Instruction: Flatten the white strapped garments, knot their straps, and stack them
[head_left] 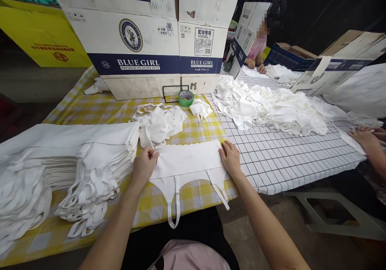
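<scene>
A white strapped camisole top [187,161] lies spread on the yellow checked cloth in front of me, its straps hanging towards the table's front edge. My left hand [145,163] is closed, pinching the garment's far left corner between thumb and fingers. At the opposite corner, my right hand [230,157] grips the edge with its thumb on top and its fingers bent. To the left rises a thick stack of similar white tops [69,141], with their straps bunched at the near side. A crumpled white garment [161,121] lies just beyond my left hand.
A large beer carton [144,41] stands at the back, with a roll of green tape [186,98] before it. A heap of white garments [271,105] covers part of the grid-patterned cloth [271,161]. Other people's hands [255,66] work at the back and far right.
</scene>
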`<action>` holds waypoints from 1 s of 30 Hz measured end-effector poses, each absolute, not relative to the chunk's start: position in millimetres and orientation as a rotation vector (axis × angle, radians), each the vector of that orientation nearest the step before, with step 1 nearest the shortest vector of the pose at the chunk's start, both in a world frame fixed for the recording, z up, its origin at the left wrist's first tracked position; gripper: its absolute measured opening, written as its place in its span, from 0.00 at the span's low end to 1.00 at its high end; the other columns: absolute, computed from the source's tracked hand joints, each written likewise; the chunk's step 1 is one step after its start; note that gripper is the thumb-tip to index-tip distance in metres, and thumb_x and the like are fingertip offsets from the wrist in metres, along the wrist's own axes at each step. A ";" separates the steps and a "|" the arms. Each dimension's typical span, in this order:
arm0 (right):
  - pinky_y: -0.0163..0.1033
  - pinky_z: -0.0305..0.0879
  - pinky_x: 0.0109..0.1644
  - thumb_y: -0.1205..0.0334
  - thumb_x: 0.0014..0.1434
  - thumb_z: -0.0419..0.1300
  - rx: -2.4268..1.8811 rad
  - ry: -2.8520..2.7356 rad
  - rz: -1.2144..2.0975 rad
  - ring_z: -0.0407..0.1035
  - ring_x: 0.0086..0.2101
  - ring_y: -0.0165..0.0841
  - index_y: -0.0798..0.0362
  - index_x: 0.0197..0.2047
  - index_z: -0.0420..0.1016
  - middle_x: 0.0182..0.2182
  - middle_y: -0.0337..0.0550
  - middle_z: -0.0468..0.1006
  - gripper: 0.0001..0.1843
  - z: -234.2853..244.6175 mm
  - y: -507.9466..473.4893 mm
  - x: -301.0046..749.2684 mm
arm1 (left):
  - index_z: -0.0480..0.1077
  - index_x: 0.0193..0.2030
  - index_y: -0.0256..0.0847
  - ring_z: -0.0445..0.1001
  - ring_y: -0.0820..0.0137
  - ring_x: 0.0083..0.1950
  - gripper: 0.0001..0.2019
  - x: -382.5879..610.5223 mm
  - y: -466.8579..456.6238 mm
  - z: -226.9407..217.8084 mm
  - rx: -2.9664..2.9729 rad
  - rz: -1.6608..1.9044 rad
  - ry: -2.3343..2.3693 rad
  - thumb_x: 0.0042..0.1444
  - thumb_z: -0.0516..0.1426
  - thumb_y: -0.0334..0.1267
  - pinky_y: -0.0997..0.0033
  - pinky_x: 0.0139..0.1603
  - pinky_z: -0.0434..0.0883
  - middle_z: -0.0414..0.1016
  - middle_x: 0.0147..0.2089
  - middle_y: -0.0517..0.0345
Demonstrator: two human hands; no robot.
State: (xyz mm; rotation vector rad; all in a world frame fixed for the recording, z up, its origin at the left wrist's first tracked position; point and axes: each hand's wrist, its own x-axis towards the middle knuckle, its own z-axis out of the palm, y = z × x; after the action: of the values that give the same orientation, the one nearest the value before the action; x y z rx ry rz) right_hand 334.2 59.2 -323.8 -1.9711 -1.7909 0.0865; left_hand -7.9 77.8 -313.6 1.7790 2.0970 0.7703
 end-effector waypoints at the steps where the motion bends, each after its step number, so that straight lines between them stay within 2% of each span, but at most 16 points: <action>1: 0.46 0.50 0.54 0.56 0.60 0.45 -2.012 -1.733 0.117 0.57 0.53 0.40 0.52 0.51 0.67 0.53 0.48 0.66 0.19 -322.1 59.3 332.2 | 0.65 0.31 0.43 0.69 0.70 0.27 0.07 -6.9 76.3 -312.5 1.768 0.825 2.079 0.50 0.53 0.44 0.74 0.28 0.60 0.70 0.25 0.63; 5: 0.49 0.52 0.49 0.56 0.59 0.44 -2.191 -1.531 0.217 0.62 0.45 0.43 0.54 0.45 0.69 0.43 0.52 0.71 0.19 -316.9 67.5 323.6 | 0.67 0.43 0.42 0.73 0.66 0.35 0.13 -4.7 73.6 -307.9 1.723 0.955 1.972 0.52 0.52 0.43 0.73 0.35 0.64 0.76 0.32 0.59; 8: 0.52 0.51 0.46 0.56 0.55 0.48 -2.273 -1.483 0.305 0.64 0.39 0.44 0.55 0.38 0.68 0.34 0.51 0.73 0.14 -314.4 81.3 320.0 | 0.70 0.41 0.40 0.74 0.65 0.35 0.14 -4.5 74.3 -307.5 1.676 0.965 1.933 0.52 0.52 0.44 0.73 0.35 0.65 0.77 0.33 0.56; 12: 0.47 0.54 0.41 0.61 0.49 0.52 -2.291 -1.486 0.489 0.64 0.29 0.38 0.52 0.25 0.63 0.21 0.41 0.69 0.05 -310.8 95.1 320.4 | 0.71 0.39 0.39 0.74 0.66 0.36 0.14 -4.4 76.1 -315.6 1.640 1.050 1.896 0.54 0.50 0.44 0.73 0.36 0.67 0.77 0.36 0.55; 14: 0.43 0.56 0.37 0.61 0.48 0.52 -2.263 -1.474 0.548 0.62 0.26 0.35 0.51 0.23 0.61 0.20 0.38 0.67 0.05 -309.1 95.7 321.5 | 0.70 0.41 0.39 0.75 0.66 0.38 0.14 -4.0 77.1 -321.3 1.604 1.098 1.885 0.55 0.49 0.44 0.72 0.38 0.67 0.77 0.37 0.54; 18: 0.37 0.55 0.29 0.58 0.51 0.49 -2.199 -1.399 0.617 0.61 0.25 0.33 0.50 0.28 0.61 0.23 0.38 0.68 0.06 -307.2 90.4 324.2 | 0.68 0.42 0.39 0.75 0.67 0.38 0.14 -3.3 79.0 -326.7 1.508 1.133 1.851 0.53 0.51 0.45 0.73 0.38 0.69 0.77 0.38 0.53; 24: 0.33 0.58 0.28 0.52 0.48 0.54 -2.105 -1.299 0.815 0.65 0.29 0.32 0.53 0.37 0.65 0.29 0.40 0.72 0.16 -303.8 94.6 330.5 | 0.68 0.38 0.40 0.75 0.68 0.34 0.12 -3.2 79.1 -322.9 1.531 1.164 1.865 0.54 0.51 0.46 0.74 0.35 0.67 0.76 0.33 0.56; 26: 0.33 0.58 0.26 0.49 0.48 0.54 -2.086 -1.271 0.892 0.65 0.27 0.31 0.53 0.36 0.67 0.29 0.40 0.72 0.18 -302.1 97.4 332.1 | 0.68 0.37 0.40 0.74 0.69 0.33 0.13 -4.1 79.3 -323.9 1.557 1.176 1.861 0.55 0.50 0.46 0.74 0.34 0.67 0.76 0.32 0.57; 30: 0.32 0.54 0.20 0.46 0.48 0.54 -2.071 -1.225 1.031 0.61 0.20 0.28 0.54 0.28 0.66 0.20 0.37 0.67 0.18 -300.8 100.4 331.8 | 0.68 0.36 0.40 0.74 0.69 0.33 0.12 -6.4 81.9 -328.9 1.544 1.173 1.864 0.54 0.50 0.46 0.74 0.34 0.67 0.76 0.32 0.57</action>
State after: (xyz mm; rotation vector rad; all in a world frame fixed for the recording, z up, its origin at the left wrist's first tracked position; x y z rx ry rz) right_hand 331.8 100.4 -300.8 -2.0705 -1.2249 1.0306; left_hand -6.4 81.9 -328.9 1.5437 1.8645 1.1729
